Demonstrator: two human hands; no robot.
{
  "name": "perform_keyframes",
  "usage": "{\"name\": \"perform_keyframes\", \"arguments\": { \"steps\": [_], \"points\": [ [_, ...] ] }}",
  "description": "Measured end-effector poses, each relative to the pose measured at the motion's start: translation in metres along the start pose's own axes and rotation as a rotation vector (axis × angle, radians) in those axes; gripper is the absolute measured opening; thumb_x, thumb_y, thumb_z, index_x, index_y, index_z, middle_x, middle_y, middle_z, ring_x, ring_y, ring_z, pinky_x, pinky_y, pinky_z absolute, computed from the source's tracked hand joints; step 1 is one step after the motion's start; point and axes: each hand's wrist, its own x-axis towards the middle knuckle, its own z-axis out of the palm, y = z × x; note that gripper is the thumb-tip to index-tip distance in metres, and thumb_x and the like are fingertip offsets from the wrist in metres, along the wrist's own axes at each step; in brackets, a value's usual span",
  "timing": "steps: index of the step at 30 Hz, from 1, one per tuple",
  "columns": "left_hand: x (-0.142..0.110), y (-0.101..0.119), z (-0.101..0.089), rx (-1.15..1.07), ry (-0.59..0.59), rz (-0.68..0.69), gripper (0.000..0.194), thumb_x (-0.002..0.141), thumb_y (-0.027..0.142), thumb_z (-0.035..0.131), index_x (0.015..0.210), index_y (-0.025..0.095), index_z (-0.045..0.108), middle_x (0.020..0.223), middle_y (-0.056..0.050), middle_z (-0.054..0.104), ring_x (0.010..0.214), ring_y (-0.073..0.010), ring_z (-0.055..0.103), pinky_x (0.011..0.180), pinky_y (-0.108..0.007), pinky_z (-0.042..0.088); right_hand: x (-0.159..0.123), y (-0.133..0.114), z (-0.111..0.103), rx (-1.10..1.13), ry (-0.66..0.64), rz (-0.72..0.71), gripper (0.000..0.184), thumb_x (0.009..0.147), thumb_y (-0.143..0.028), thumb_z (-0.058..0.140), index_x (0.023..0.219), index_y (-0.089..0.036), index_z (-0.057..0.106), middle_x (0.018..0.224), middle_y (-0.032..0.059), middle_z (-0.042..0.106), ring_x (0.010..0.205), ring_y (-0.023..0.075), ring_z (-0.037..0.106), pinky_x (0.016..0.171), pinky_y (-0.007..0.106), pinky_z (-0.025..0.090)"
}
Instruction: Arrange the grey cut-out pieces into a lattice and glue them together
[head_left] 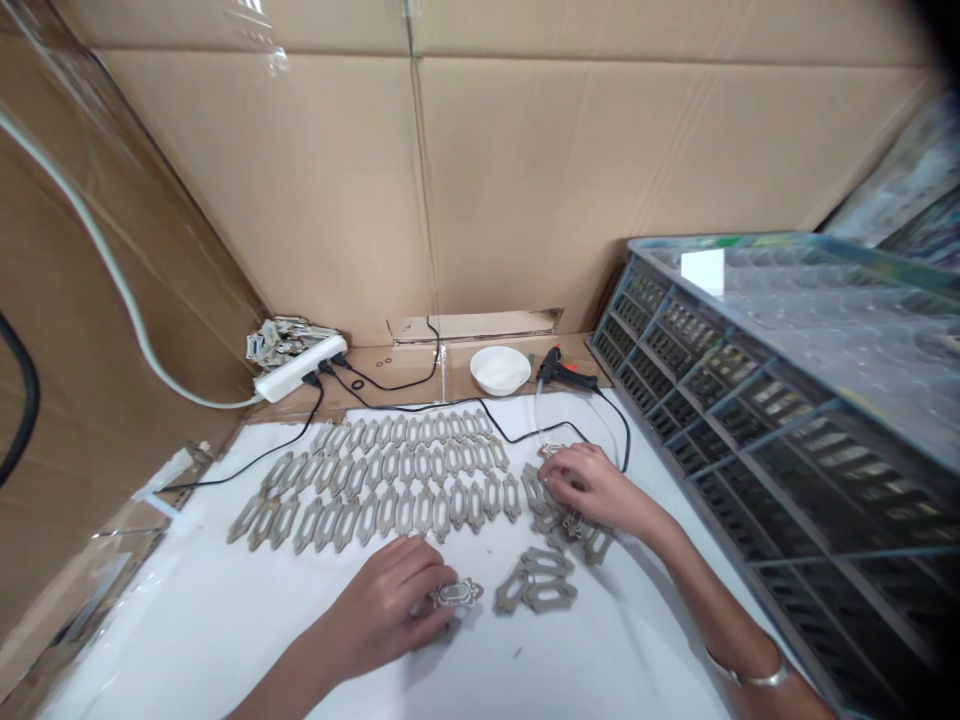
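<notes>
My left hand (401,600) pinches a small ornate metal frame (456,594) with a long oval opening between thumb and fingers, low over the white tabletop (300,640). At the right, my right hand (596,487) bends its fingers over a loose pile of grey oval frames (534,488). Its fingertips are drawn together at the pile, and whatever they grip is hidden. A shinier ornate piece (574,524) lies under that hand. Between my hands lies a small cluster of grey frames (536,582). Beyond my left hand, rows of similar grey frames (405,510) lie side by side.
A black glue gun (566,372) and a white bowl (500,370) stand at the back. A white power strip (300,368) with black cables lies back left, by a heap of ornate pieces (281,338). A plastic crate (720,420) borders the right; cardboard walls (525,180) rise behind.
</notes>
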Motion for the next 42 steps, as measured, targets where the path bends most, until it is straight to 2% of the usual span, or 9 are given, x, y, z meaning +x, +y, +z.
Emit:
{"name": "perform_keyframes", "arguments": {
  "steps": [4,6,18,26,32,37,42],
  "points": [
    [0.001,-0.001,-0.001,0.012,0.003,-0.001,0.018,0.092,0.021,0.058,0.109,0.015,0.059,0.088,-0.008,0.064,0.081,-0.02,0.059,0.07,-0.033,0.047,0.001,0.003,0.0,-0.114,0.004,0.071,0.017,0.086,-0.021,0.049,0.088,-0.021,0.066,0.077,0.0023,0.066,0.078,0.0191,0.06,0.086,0.034,0.038],
    [0.0,-0.002,-0.002,0.018,0.007,-0.006,0.017,0.092,0.021,0.058,0.109,0.015,0.059,0.089,-0.008,0.064,0.081,-0.0199,0.058,0.07,-0.033,0.047,0.001,0.001,0.002,-0.144,0.007,0.086,0.014,0.085,-0.024,0.052,0.089,-0.02,0.064,0.077,0.0023,0.065,0.078,0.0196,0.058,0.082,0.033,0.038],
    [0.001,-0.003,-0.003,0.035,0.032,-0.004,0.017,0.093,0.022,0.058,0.108,0.016,0.061,0.088,-0.008,0.064,0.081,-0.0196,0.059,0.07,-0.031,0.048,-0.001,-0.003,0.015,-0.138,0.005,0.067,0.027,0.086,-0.025,0.054,0.111,-0.022,0.061,0.109,0.0069,0.065,0.106,0.0235,0.057,0.095,0.039,0.034],
    [0.0,-0.003,-0.003,0.054,0.045,-0.011,0.017,0.093,0.023,0.057,0.108,0.017,0.062,0.088,-0.008,0.064,0.081,-0.0193,0.06,0.07,-0.03,0.049,0.001,-0.003,0.019,-0.259,0.03,0.11,0.021,0.084,-0.023,0.054,0.103,-0.019,0.063,0.103,0.0081,0.066,0.101,0.0244,0.058,0.091,0.038,0.033],
    [-0.001,-0.005,-0.001,0.043,0.033,-0.012,0.017,0.092,0.023,0.059,0.108,0.016,0.061,0.089,-0.008,0.064,0.081,-0.0196,0.06,0.071,-0.031,0.049,0.001,-0.002,0.018,-0.248,0.023,0.116,0.022,0.084,-0.021,0.053,0.104,-0.02,0.062,0.104,0.0074,0.066,0.102,0.0242,0.058,0.091,0.038,0.033],
    [-0.002,-0.005,-0.001,0.051,0.03,-0.022,0.018,0.092,0.022,0.059,0.109,0.017,0.061,0.09,-0.007,0.064,0.082,-0.0194,0.06,0.072,-0.031,0.049,0.001,-0.005,0.015,-0.221,0.012,0.111,0.021,0.082,-0.015,0.05,0.099,-0.02,0.061,0.096,0.0051,0.064,0.095,0.0218,0.058,0.087,0.035,0.034],
    [-0.001,-0.004,-0.003,0.057,0.043,-0.011,0.018,0.093,0.024,0.057,0.109,0.017,0.061,0.089,-0.008,0.064,0.081,-0.019,0.061,0.071,-0.031,0.049,0.001,-0.005,0.015,-0.196,0.006,0.097,0.028,0.08,-0.01,0.048,0.1,-0.021,0.064,0.097,0.0057,0.063,0.096,0.0213,0.058,0.088,0.034,0.035]
  ]
}}
